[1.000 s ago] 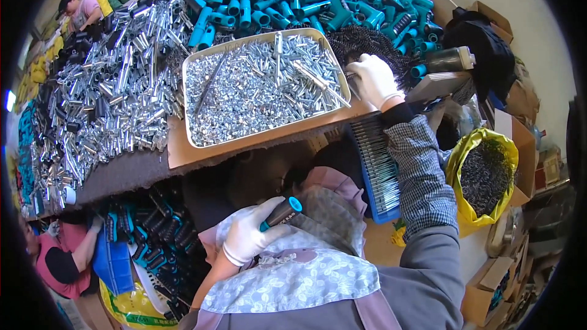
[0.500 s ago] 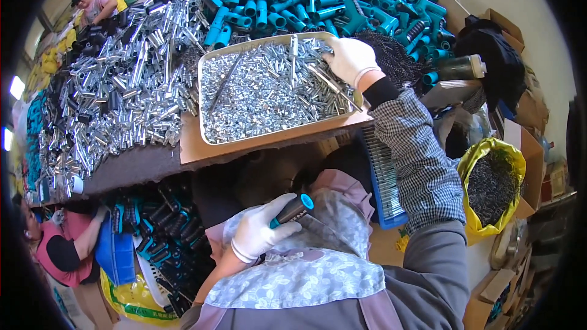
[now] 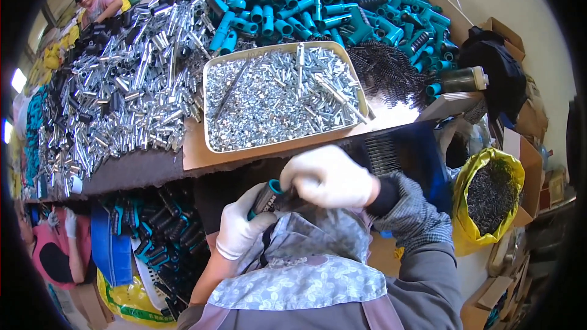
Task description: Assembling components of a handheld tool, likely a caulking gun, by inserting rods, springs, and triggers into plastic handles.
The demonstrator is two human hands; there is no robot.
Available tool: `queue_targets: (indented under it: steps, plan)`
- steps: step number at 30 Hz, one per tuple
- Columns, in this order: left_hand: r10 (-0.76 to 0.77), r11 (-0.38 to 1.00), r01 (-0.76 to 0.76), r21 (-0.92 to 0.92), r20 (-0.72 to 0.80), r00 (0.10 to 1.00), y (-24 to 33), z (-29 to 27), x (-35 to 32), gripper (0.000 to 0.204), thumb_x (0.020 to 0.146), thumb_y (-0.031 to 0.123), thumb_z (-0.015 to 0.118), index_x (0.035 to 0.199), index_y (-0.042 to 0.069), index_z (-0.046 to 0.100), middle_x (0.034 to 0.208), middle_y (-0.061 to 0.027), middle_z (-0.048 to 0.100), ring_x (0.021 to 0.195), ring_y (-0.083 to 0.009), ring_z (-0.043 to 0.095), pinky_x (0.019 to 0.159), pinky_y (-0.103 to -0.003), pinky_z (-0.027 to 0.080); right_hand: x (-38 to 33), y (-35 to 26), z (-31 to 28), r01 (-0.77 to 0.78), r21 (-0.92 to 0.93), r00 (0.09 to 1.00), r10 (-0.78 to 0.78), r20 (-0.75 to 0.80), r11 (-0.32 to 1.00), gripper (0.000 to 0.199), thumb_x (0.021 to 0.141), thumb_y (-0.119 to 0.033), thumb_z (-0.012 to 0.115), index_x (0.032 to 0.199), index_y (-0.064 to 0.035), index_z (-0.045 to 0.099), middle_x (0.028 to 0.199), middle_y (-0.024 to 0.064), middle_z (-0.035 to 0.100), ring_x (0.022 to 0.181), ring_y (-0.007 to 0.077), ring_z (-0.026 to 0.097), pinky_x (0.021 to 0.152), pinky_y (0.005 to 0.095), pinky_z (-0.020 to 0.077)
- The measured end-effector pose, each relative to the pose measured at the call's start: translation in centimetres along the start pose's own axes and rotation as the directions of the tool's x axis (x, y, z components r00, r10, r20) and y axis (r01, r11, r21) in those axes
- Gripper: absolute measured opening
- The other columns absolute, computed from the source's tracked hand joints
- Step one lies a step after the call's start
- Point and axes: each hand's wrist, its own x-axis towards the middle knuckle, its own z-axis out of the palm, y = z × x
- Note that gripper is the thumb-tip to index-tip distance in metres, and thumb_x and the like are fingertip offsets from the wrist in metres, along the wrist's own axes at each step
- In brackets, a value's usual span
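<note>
Left hand [image 3: 239, 230]: gloved, closed around black-and-teal handle [image 3: 266, 197], held below table edge.
Right hand [image 3: 328, 176]: gloved, fingers curled onto handle's end.
Tray [image 3: 211, 146]: heaped with small silver metal parts [image 3: 275, 101].
Yellow bag [image 3: 466, 223]: filled with dark springs [image 3: 492, 195].

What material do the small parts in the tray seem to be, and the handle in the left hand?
The small parts in the tray look like bright plated metal: silvery, with glints. The handle held in the left hand looks like plastic or rubber: matte black body, teal end, no shine. The right hand touches its end.
</note>
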Motion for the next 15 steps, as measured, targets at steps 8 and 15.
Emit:
queue_targets:
  steps: [8,15]
  plan:
    - [0.053,0.956,-0.055,0.289,0.016,0.998,2.8,-0.7,1.1,0.061,0.073,0.019,0.082,0.128,0.0,0.062,0.102,-0.0199,0.072,0.094,-0.0292,0.074,0.082,-0.034,0.056,-0.9,0.9,1.5,-0.035,-0.088,0.865,-0.013,-0.501,0.996,0.024,0.082,0.001,0.055,0.098,-0.0054,0.071,0.077,0.0121,0.067,0.068,0.0313,0.068,0.064,0.0348,0.055]
    - [0.218,0.818,-0.313,0.482,0.243,0.945,0.9,-0.5,2.0,0.067,0.067,0.029,0.087,0.126,0.003,0.065,0.098,-0.0187,0.071,0.087,-0.0346,0.072,0.074,-0.038,0.057,-1.9,1.9,1.6,-0.062,-0.133,0.989,0.043,-0.139,0.989,0.021,0.085,-0.007,0.061,0.103,-0.0115,0.07,0.071,0.0111,0.065,0.063,0.0298,0.066,0.059,0.0362,0.0529]
